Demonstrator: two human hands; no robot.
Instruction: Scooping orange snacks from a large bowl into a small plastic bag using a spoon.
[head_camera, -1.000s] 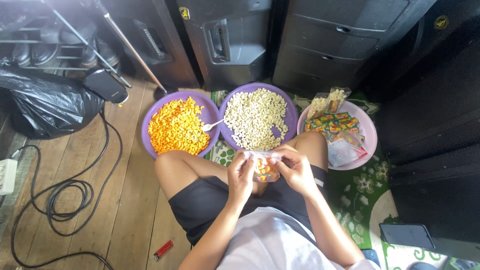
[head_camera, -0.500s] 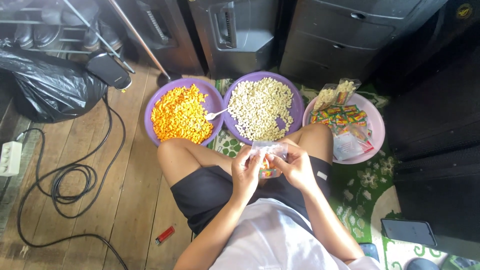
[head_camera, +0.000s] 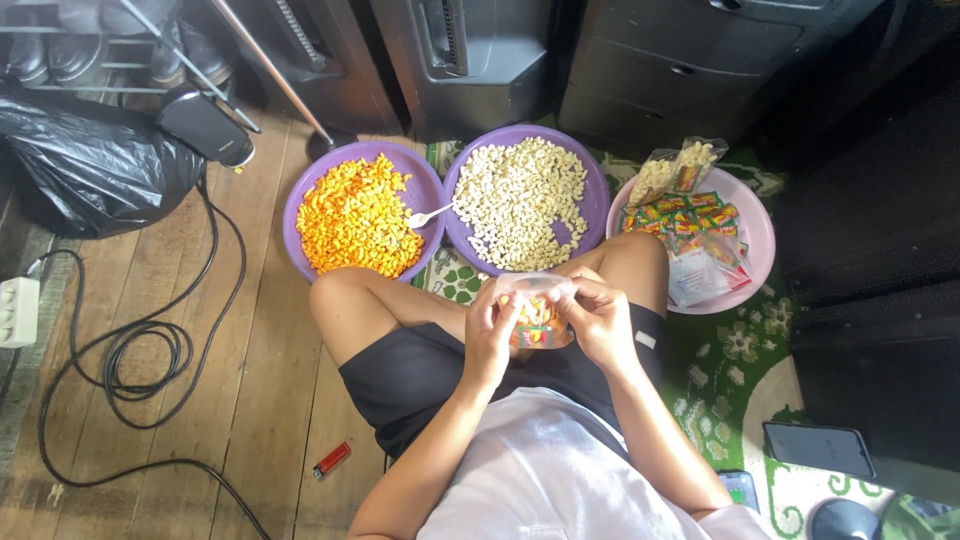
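wooden floor unchanged; both grips, left hand (head_camera: 492, 335) and right hand (head_camera: 598, 318), stay clamped on clear bag (head_camera: 535, 312).

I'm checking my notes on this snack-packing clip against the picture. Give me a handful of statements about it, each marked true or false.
1. Both hands, left hand and right hand, hold a small clear bag. True.
2. The basin of orange snacks is pink. False: it is purple; the pink basin holds colourful packets.
3. A white spoon lies between the two purple basins. True.
4. The basin of pale snacks stands left of the orange one. False: it stands to its right.
5. A red lighter lies on the wooden floor. True.
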